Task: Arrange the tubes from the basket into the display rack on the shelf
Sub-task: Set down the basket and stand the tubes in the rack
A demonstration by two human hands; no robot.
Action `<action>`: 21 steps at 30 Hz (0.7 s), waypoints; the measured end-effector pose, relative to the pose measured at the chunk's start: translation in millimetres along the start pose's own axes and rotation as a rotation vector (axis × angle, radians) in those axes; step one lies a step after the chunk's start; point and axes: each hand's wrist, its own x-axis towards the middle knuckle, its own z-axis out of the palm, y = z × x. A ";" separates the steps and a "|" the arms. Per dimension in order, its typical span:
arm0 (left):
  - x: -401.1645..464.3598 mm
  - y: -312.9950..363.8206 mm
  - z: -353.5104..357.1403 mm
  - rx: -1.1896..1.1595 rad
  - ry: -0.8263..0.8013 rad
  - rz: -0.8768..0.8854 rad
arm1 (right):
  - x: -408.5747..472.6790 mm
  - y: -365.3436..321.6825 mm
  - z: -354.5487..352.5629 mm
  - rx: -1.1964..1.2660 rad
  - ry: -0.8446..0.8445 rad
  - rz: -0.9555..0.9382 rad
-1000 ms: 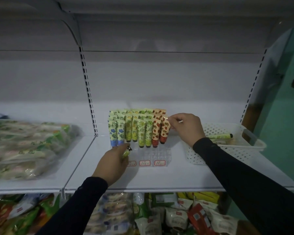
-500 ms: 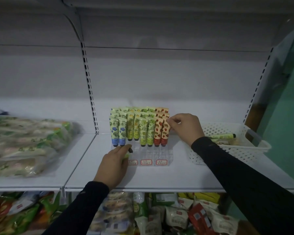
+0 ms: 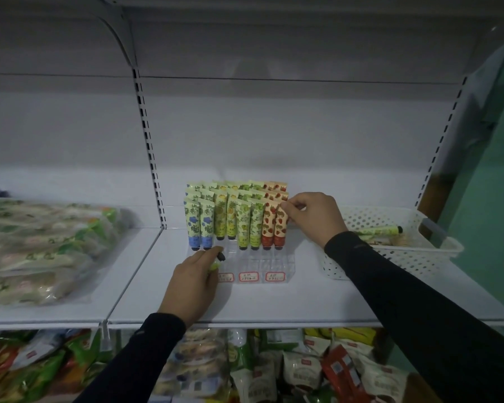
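Note:
A clear display rack (image 3: 262, 264) stands mid-shelf, its back rows filled with upright tubes: blue-capped ones (image 3: 200, 225) left, green ones (image 3: 249, 222) in the middle, red strawberry ones (image 3: 269, 225) right. My left hand (image 3: 194, 282) grips a green tube with a black cap (image 3: 219, 259) at the rack's empty front-left slots; most of that tube is hidden in the hand. My right hand (image 3: 314, 218) pinches the top of the rightmost red tube (image 3: 280, 225). The white perforated basket (image 3: 396, 257) on the right holds at least one more green tube (image 3: 378, 230).
Bagged snacks (image 3: 41, 245) lie on the left shelf section. A slotted upright (image 3: 150, 152) divides the shelves. Packaged goods (image 3: 274, 370) fill the shelf below. A green wall (image 3: 495, 199) stands at the right.
The view has shifted slightly. My left hand has moved a little up with the green tube, toward the rack's front-left slots. My right hand stays at the rightmost red tube.

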 end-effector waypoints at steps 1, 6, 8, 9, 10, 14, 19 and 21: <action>-0.1 0.5 -0.4 -0.002 0.001 0.002 | -0.1 -0.8 -0.5 0.004 -0.006 0.001; 1.8 2.3 -2.8 -0.019 -0.005 -0.036 | -0.4 0.1 -1.0 0.074 -0.030 0.039; 2.2 3.7 -5.2 -0.025 -0.021 -0.052 | -1.5 1.1 -0.8 0.121 -0.050 0.073; 2.4 5.0 -7.5 -0.030 -0.028 -0.069 | -2.8 0.6 -1.7 0.119 -0.058 0.081; 2.5 6.8 -10.2 -0.039 -0.032 -0.089 | -4.8 -0.7 -3.5 0.101 -0.057 0.081; 6.0 20.9 -25.2 -0.080 0.027 -0.167 | -11.7 -4.3 -11.4 0.015 0.093 0.060; 20.1 42.8 -37.7 -0.556 0.031 -0.343 | -26.4 -14.6 -18.7 0.085 0.138 0.016; 24.9 52.2 -38.7 -0.807 0.046 -0.455 | -34.4 -20.8 -20.1 0.174 0.030 0.021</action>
